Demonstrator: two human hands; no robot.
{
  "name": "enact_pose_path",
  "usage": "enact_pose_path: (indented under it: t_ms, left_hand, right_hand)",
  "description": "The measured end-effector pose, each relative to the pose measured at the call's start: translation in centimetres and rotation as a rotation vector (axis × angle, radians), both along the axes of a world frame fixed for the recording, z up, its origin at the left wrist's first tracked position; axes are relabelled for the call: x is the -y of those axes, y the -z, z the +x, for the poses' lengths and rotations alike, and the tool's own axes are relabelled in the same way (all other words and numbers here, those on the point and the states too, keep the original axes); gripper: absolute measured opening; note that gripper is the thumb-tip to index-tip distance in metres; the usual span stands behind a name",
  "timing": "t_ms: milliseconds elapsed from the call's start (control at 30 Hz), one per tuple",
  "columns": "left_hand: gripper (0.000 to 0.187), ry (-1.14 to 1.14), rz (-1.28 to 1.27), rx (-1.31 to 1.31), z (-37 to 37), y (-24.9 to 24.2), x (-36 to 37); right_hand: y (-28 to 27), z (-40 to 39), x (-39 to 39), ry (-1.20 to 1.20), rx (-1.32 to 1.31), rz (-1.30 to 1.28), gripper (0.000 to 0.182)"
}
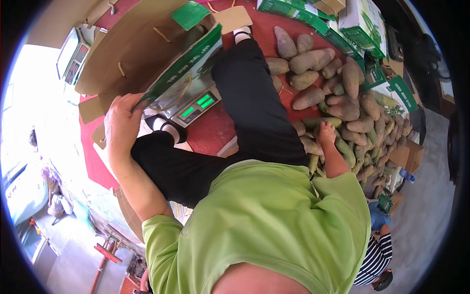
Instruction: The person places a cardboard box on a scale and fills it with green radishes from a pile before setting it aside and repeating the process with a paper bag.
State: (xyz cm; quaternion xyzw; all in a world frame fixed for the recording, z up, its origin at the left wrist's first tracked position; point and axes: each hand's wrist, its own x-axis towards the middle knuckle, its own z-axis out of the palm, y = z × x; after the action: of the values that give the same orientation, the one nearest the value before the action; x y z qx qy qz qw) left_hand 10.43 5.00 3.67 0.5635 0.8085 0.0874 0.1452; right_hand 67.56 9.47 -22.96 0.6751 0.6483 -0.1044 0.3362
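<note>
My left hand [122, 120] is closed on the near edge of a large open cardboard box [132, 44] with a green printed side. The box stands tilted over a digital scale [198, 109] with lit green displays, so most of the scale's platform is hidden. My right hand [327, 133] is at the near side of a pile of oblong vegetables, its fingers slightly bent and apart beside a green one [320, 122]. Larger brown, soil-coloured vegetables [308, 98] lie just beyond that hand. I cannot make out their exact kind.
Green-and-white printed cartons [362, 29] stand at the back right, beyond the vegetables. My legs [254, 98] are spread over the red floor covering [210, 132]. A second scale [76, 59] stands at the left. A person in a striped shirt [374, 262] is at the lower right.
</note>
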Motion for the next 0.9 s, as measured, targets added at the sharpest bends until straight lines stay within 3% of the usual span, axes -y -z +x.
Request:
enact_pose_path:
  t_ms: [33,67,167,300,467,600,667,733,800,867,900]
  left_hand:
    - [0.017,-0.013,0.005,-0.006,0.1,-0.1,0.0]
    - [0.017,-0.007,0.005,0.001,0.2,-0.2,0.0]
    - [0.016,0.012,0.010,0.010,-0.1,0.0,0.1]
    - [0.016,0.009,0.021,0.020,-0.1,0.0,0.2]
    - [0.016,0.030,0.024,0.005,-0.1,-0.1,0.3]
    - [0.016,0.040,0.031,-0.014,-0.3,0.1,0.3]
    - [0.016,0.051,0.051,-0.011,-0.3,0.2,0.4]
    - [0.016,0.050,0.056,0.003,-0.2,0.2,0.4]
    - [0.017,0.053,0.062,0.021,0.0,0.1,0.4]
    - [0.017,0.032,0.032,-0.013,0.1,-0.2,0.3]
    - [0.018,0.020,0.019,-0.017,0.3,-0.3,0.3]
  right_hand:
    - [0.1,0.1,-0.4,0.083,-0.126,0.100,0.063]
    - [0.0,0.1,-1.0,0.069,-0.133,0.104,0.063]
    - [0.1,-0.4,-3.4,0.301,-0.488,0.336,0.083]
    - [-4.2,-6.2,-7.8,0.142,-0.817,0.577,0.078]
    - [-14.9,-15.1,-14.0,-0.084,-1.180,0.734,0.071]
    - [-24.1,-22.8,-16.1,0.002,-1.576,0.654,0.069]
    - [-27.3,-26.8,-15.9,-0.084,-1.825,0.607,0.056]
    - [-30.7,-30.5,-15.2,-0.222,-1.854,0.516,0.062]
    - [-30.6,-33.5,-15.2,-0.293,-1.893,0.421,0.069]
    - [-29.1,-36.5,-15.2,-0.689,-1.714,0.677,0.070]
    - [-28.3,-38.0,-14.8,-0.712,-1.723,0.691,0.064]
